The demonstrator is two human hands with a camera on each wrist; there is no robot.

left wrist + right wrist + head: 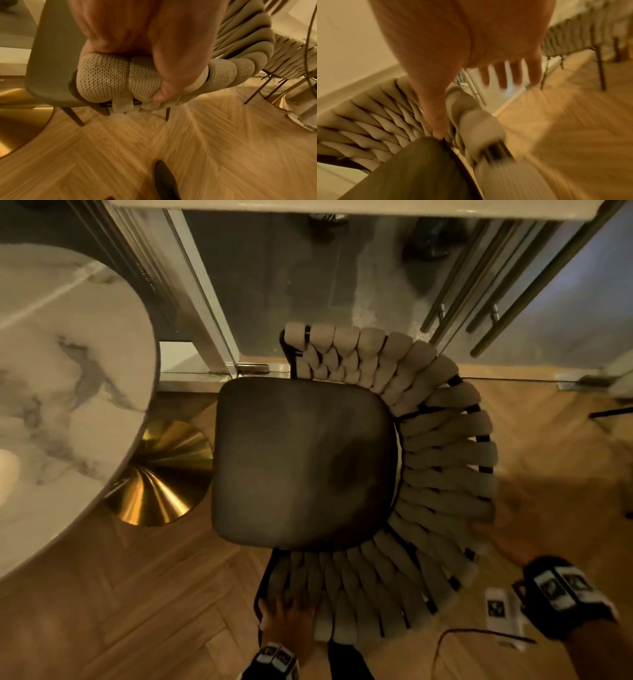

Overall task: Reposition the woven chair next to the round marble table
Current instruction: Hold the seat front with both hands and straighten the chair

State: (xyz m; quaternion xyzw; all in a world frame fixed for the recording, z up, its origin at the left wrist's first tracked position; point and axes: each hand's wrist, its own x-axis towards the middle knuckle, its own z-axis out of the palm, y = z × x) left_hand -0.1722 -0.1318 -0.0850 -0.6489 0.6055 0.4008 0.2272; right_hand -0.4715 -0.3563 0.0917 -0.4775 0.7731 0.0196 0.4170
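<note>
Floor [144, 607]: herringbone wood, seen in all three views.

Table [61, 392]: round marble top at my left in the head view, brass cone base [161, 474] under its rim.

Chair [301, 460]: stands on the floor just beside the table. Dark seat edge is close to the brass base; I cannot tell if they touch. The curved woven back [442, 470] wraps the far, right and near sides of the seat.

Second chair [289, 58]: same weave, stands beyond the first in the left wrist view.

Left hand [287, 621]: grips the near end of the woven rim. The left wrist view shows the thumb [173, 75] pressed across the padded knit bands and the fingers wrapped over the top. Firm hold on the chair.

Right hand [503, 539]: at the rim's right side, heavily blurred. In the right wrist view the fingers [503, 73] are straight and spread, thumb [435, 111] pointing down along the weave toward the seat edge. Not closed round anything.

Shoe [164, 180]: dark, on the floor below the left hand.
</note>
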